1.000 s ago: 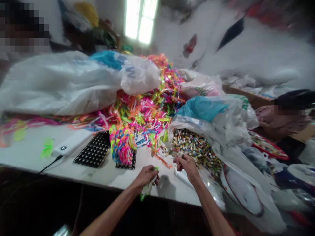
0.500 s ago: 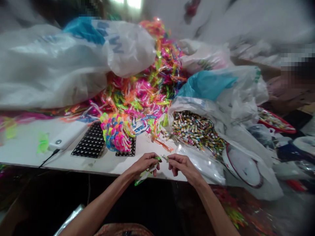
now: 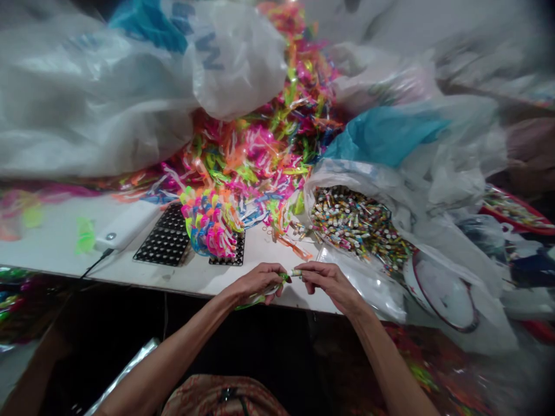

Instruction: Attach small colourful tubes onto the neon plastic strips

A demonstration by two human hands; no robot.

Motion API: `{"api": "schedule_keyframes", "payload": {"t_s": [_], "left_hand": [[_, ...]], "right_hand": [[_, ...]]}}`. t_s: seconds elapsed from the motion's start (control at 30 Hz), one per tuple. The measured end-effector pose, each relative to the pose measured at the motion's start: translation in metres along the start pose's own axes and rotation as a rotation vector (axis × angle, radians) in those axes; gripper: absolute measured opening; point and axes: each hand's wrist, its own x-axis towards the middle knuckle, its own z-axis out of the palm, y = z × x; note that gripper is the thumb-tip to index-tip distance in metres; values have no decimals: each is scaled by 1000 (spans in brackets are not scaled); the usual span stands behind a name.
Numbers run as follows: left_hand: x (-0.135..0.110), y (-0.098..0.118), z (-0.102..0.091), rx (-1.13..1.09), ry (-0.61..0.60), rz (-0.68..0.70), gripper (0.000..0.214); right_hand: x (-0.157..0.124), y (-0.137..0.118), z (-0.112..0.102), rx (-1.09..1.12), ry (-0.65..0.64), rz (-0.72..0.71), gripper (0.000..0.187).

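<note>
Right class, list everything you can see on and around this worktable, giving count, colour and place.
table: one, white, near middle
plastic sack: one, whitish, far left
strip pile: one, mixed neon, centre
perforated trays: two, black, left of centre
power bank: one, white, beside the trays
small tubes: many, mixed colours, in open bag right of centre
teal bag: one, teal, behind the tubes
plate: one, white with dark rim, near right
left hand: one, pinching green strip, table edge
right hand: one, pinching small pale piece
</note>
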Motion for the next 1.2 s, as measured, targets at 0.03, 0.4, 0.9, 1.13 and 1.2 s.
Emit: {"api": "schedule_keyframes", "payload": {"t_s": [0.03, 0.4, 0.9, 1.13, 1.2], "left_hand": [[0, -1, -1, -1, -5, -2, 17], [0, 1, -4, 85, -125, -42, 18], [18, -9, -14, 994, 110, 192, 39], [85, 2, -6, 1655, 388, 537, 22], [112, 0, -2, 1737, 302, 569, 19]], "right_hand": [[0, 0, 0, -4, -7, -4, 30], [-3, 2, 2, -28, -15, -27, 27], [8, 34, -3, -98, 194, -16, 37], [30, 45, -54, -395, 618, -63, 32], [33, 43, -70, -501, 663, -100, 30]]}}
